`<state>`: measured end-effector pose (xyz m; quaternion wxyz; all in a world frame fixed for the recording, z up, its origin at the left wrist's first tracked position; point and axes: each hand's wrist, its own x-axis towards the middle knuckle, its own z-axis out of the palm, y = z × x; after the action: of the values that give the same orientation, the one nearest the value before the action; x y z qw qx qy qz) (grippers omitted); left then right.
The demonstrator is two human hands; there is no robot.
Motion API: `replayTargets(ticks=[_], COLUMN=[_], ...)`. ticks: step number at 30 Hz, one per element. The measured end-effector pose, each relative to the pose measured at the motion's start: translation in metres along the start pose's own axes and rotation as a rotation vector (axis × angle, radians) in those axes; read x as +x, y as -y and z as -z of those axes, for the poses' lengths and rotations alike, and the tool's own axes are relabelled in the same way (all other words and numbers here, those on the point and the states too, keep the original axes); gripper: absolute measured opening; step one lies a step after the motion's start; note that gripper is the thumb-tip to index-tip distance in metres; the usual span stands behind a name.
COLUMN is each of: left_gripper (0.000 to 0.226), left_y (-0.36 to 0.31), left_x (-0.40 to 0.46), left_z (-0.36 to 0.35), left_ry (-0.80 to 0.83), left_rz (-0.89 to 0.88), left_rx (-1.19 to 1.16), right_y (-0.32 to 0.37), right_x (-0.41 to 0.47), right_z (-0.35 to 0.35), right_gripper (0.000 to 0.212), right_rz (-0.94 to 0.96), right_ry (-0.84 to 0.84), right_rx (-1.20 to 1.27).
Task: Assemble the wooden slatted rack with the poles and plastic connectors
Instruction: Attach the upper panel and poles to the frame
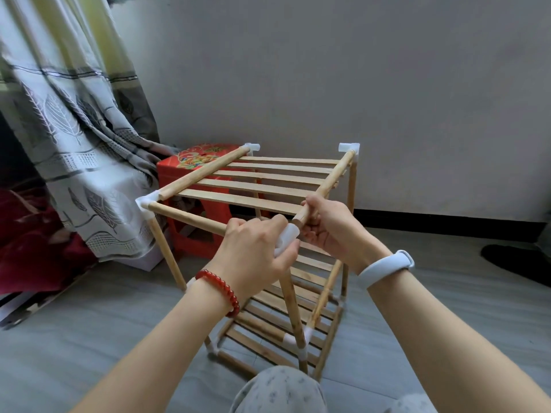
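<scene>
The rack (268, 234) stands on the grey floor (89, 323) in front of the wall (357, 84), nearly complete: a top shelf of slats (262, 186) and a lower one near the floor, joined by upright poles. Three top corners already wear white plastic connectors; the fourth, the corner nearest the person, is the one in hand.

The left hand (253, 248) is curled round the loose connector (286, 236) at that corner, thumb and fingers wrapped over it. The right hand (331, 225) pinches the end of the right side pole (331, 180) just beyond the connector, its fingers closed about the wood. The pole end and the connector's socket look to be touching or very close; whether the end has gone in I cannot tell.

By the look of them, the poles are light, stiff and dry, with enough grain to give a sure hold. The connector is smooth plastic, likely a tight push fit, so it wants a full wrap like this, not fingertips. The frame itself probably sways until this corner is closed. Grip the pole close to its end, keep it in line with the socket, and push straight; a slant could jam it or strain the far connector (349, 148).
</scene>
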<state>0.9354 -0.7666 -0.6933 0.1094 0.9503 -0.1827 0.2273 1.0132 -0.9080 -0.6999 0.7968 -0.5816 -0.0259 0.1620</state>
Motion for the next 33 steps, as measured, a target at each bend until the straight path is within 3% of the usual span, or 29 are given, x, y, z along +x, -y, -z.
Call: replayTargets(ticks=[8,12,22,25,28,30,33], left_gripper=[0.035,0.031,0.032,0.030,0.033,0.030,0.026], left_y=[-0.012,-0.013,-0.003,0.007,0.019,0.027,0.049], left_x=[0.016,0.021,0.028,0.022,0.018,0.018,0.013], left_z=[0.004,0.005,0.005,0.008,0.011,0.013,0.022], left_ry=[0.203,0.297,0.320,0.301,0.305,0.329,0.369], left_rz=[0.145,0.159,0.094,0.052,0.024,0.012,0.016], left_rx=[0.157,0.227,0.192,0.116,0.066,0.022,-0.051], right_y=[-0.006,-0.003,-0.008,-0.010,-0.006,0.001,0.010], right_x=[-0.002,-0.003,-0.007,-0.012,-0.012,-0.007,0.001], right_z=[-0.001,-0.004,-0.003,0.006,0.014,0.012,0.006], right_gripper=[0.019,0.018,0.026,0.035,0.027,0.018,0.023], right_rz=[-0.007,-0.024,-0.031,0.173,0.655,0.921,0.951], right_ry=[-0.019,0.001,-0.007,-0.184,-0.444,-0.406,-0.128], right_rx=[-0.022,0.001,-0.157,-0.462,-0.761,-1.038,-1.434])
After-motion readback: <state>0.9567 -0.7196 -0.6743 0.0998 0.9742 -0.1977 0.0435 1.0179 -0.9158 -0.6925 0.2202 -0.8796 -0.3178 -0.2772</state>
